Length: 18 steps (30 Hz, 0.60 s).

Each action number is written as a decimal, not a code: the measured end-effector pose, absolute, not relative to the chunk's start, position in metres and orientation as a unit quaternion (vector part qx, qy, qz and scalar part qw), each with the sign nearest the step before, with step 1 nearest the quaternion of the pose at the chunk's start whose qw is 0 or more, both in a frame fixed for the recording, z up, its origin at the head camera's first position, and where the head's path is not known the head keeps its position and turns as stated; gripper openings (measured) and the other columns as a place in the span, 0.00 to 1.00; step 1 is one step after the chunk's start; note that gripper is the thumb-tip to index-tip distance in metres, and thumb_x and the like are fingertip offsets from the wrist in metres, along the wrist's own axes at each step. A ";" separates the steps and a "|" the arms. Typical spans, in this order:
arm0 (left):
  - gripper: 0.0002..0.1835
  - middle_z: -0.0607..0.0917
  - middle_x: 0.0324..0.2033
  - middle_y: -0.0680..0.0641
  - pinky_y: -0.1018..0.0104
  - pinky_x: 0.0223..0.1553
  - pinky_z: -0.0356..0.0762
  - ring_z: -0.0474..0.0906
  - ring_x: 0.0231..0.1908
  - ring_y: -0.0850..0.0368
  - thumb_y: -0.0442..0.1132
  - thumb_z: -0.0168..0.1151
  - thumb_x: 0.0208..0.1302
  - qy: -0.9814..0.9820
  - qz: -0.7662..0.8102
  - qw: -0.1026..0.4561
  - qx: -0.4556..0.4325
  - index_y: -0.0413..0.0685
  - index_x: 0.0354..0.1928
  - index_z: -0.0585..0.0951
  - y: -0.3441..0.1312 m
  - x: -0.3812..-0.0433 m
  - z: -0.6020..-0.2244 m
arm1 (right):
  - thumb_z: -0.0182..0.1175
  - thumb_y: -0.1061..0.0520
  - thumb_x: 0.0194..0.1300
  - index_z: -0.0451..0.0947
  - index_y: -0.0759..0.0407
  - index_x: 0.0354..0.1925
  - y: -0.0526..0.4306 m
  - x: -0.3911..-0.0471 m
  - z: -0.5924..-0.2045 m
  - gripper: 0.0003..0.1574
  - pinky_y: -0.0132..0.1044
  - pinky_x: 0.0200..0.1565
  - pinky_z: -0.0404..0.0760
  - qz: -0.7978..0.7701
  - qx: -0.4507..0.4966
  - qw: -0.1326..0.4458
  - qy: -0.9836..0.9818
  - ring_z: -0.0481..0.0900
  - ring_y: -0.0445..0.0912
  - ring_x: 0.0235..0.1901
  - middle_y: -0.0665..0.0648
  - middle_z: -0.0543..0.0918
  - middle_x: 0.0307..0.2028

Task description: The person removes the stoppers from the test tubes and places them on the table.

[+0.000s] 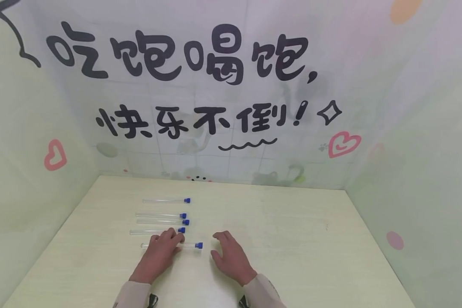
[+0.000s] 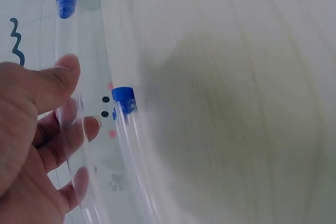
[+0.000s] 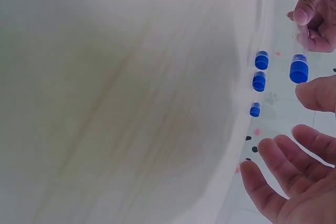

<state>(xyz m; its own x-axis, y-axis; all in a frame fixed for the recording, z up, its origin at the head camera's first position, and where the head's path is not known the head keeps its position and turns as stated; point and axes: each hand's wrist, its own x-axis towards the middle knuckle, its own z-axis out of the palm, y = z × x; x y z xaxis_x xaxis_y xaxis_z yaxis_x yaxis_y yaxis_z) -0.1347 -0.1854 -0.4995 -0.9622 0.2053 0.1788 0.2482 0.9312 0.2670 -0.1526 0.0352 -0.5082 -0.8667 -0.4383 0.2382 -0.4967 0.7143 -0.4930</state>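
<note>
Your left hand [image 1: 159,256] pinched the slender, clear, plastic-looking tube [image 1: 189,245], blue cylindrical cap [image 1: 199,245] toward three o'clock; your empty right hand [image 1: 232,259], fingers relaxed, lay just beyond. Light, level holding seemed best.

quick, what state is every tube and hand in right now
Nearest tube: capped, gripped
Left hand: gripping that tube
Right hand: holding nothing
Second-nearest tube: capped, lying flat, partly hidden
Middle tube: capped, lying flat
Second-farthest tube: capped, lying flat
Farthest tube: capped, lying flat
</note>
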 end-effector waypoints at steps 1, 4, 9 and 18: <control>0.10 0.73 0.30 0.55 0.52 0.43 0.69 0.67 0.31 0.60 0.35 0.67 0.55 -0.980 -0.146 0.075 -0.116 0.53 0.39 0.80 -0.184 -0.134 -0.500 | 0.61 0.57 0.61 0.72 0.60 0.54 0.035 -0.152 -0.507 0.23 0.35 0.47 0.78 0.282 0.253 0.049 -0.924 0.79 0.45 0.45 0.55 0.77 0.47; 0.10 0.73 0.30 0.56 0.54 0.42 0.69 0.68 0.32 0.60 0.35 0.68 0.55 -0.977 -0.152 0.083 -0.121 0.54 0.38 0.79 -0.179 -0.133 -0.503 | 0.61 0.57 0.61 0.72 0.60 0.54 0.035 -0.151 -0.506 0.23 0.34 0.45 0.79 0.281 0.255 0.043 -0.924 0.79 0.44 0.44 0.54 0.78 0.46; 0.10 0.73 0.31 0.56 0.56 0.40 0.69 0.71 0.35 0.58 0.35 0.69 0.53 -0.972 -0.152 0.106 -0.141 0.53 0.37 0.79 -0.172 -0.130 -0.506 | 0.62 0.57 0.60 0.73 0.60 0.53 0.037 -0.148 -0.509 0.22 0.33 0.42 0.78 0.278 0.263 0.052 -0.923 0.79 0.44 0.42 0.54 0.78 0.44; 0.12 0.71 0.30 0.56 0.58 0.41 0.69 0.69 0.34 0.59 0.35 0.71 0.51 -0.963 -0.156 0.145 -0.164 0.53 0.36 0.78 -0.161 -0.133 -0.506 | 0.61 0.57 0.61 0.72 0.58 0.53 0.039 -0.151 -0.509 0.21 0.30 0.38 0.77 0.275 0.256 0.055 -0.925 0.78 0.41 0.39 0.53 0.77 0.43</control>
<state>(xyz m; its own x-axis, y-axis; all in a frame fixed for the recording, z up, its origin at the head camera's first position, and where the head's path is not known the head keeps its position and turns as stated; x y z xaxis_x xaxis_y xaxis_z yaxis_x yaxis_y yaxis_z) -0.1334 -0.1611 -0.5062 -0.9038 0.2705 0.3315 0.3614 0.8974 0.2532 -0.1507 0.0390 -0.5086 -0.8634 -0.4426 0.2421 -0.5030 0.7179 -0.4812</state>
